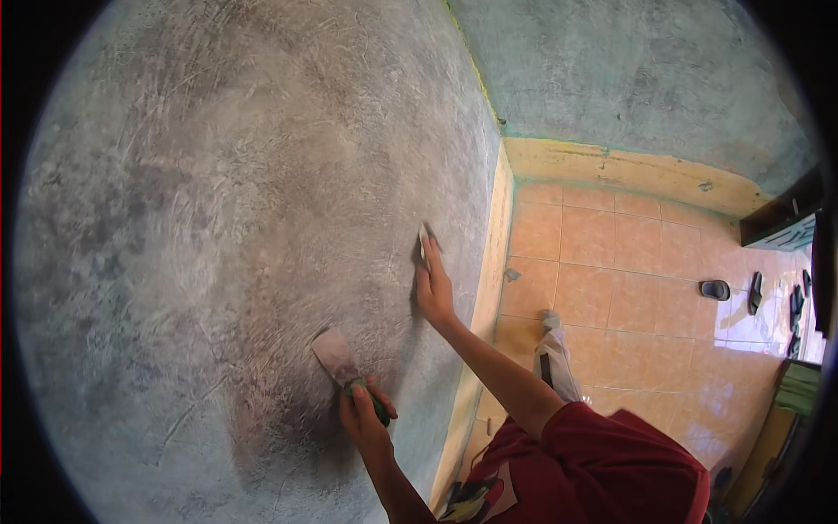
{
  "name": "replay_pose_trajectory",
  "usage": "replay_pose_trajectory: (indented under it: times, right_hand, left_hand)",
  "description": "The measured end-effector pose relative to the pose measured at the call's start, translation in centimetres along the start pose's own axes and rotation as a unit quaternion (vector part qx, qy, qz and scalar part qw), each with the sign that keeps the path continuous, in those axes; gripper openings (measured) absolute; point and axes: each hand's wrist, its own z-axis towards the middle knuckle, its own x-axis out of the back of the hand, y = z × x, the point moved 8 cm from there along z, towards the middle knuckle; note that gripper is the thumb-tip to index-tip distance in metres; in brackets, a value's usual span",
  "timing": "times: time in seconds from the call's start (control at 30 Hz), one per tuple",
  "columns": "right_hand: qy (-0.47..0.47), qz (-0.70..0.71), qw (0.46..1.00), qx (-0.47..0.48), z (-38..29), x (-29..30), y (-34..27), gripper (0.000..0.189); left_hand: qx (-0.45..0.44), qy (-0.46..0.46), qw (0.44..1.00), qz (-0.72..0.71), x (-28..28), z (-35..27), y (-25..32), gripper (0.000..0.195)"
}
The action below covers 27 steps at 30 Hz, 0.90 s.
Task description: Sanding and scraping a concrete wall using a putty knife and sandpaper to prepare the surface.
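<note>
My left hand (368, 419) grips the green handle of a putty knife (335, 354), whose wide, smeared blade lies at the mottled grey wall (196, 216). Farther up and to the right, my right hand (435, 291) is at the same wall and holds a thin, pale flat tool (423, 243), seen nearly edge-on. Its exact kind cannot be told. Uneven strokes and ridges mark the wall, with a reddish-brown patch left of the putty knife.
A greenish wall (622, 78) meets the grey one at a corner. A cream skirting band (628, 167) runs above the orange floor tiles (589, 239). A sandal (714, 290) and several other pieces of footwear lie at the right, near dark furniture (779, 213). A small scrap (512, 274) lies by the skirting.
</note>
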Motion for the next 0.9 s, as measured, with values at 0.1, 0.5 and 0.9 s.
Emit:
replay_pose_trajectory:
  times: [0.1,0.5,0.9]
  right_hand:
    - [-0.064,-0.029,0.998,-0.009,-7.1,-0.3,4.6,0.053]
    - [-0.073,-0.043,0.996,0.020,0.4,-1.0,-1.3,0.053]
    - [-0.073,-0.035,0.996,0.038,8.2,-0.9,-4.1,0.053]
  left_hand:
    - [-0.008,-0.013,1.000,-0.003,-1.7,1.9,1.2,0.041]
    - [0.016,-0.029,0.999,-0.003,-8.1,6.2,3.6,0.041]
    - [0.007,0.002,1.000,-0.011,-9.5,7.0,4.0,0.042]
